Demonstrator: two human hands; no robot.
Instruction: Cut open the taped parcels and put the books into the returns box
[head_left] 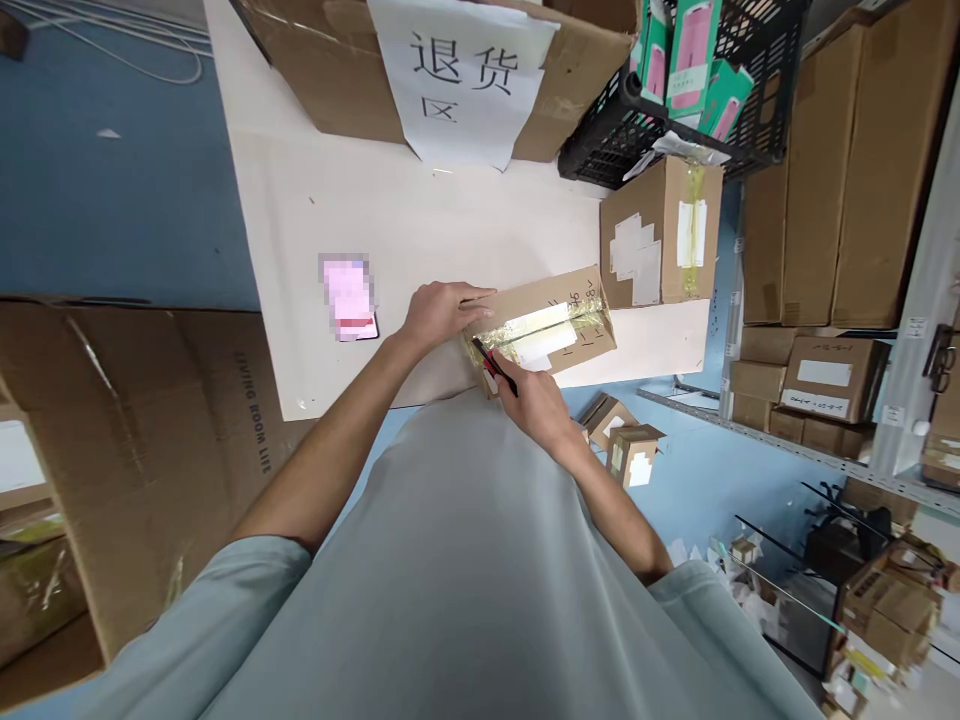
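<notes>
A taped cardboard box (pixel 525 294) lies slightly turned near the front edge of the table, with yellowish clear tape, white labels and handwriting on its top. My left hand (pixel 444 318) rests at the box's left end, its fingers stretched out and touching the cardboard. My right hand (pixel 538 408) is closed around a red and black box cutter (pixel 491 364). The cutter's tip is over the tape near the left end of the box; whether it has gone into the tape I cannot tell. A phone (pixel 351 300), partly pixelated, lies to the left.
Behind stands a large carton (pixel 345 80) with a paper sign. A black crate (pixel 600 140) with green and pink packages is at the back right, and another labelled box (pixel 637 235) sits in front of it. Small boxes (pixel 634 455) lie below the table's right side, near shelving.
</notes>
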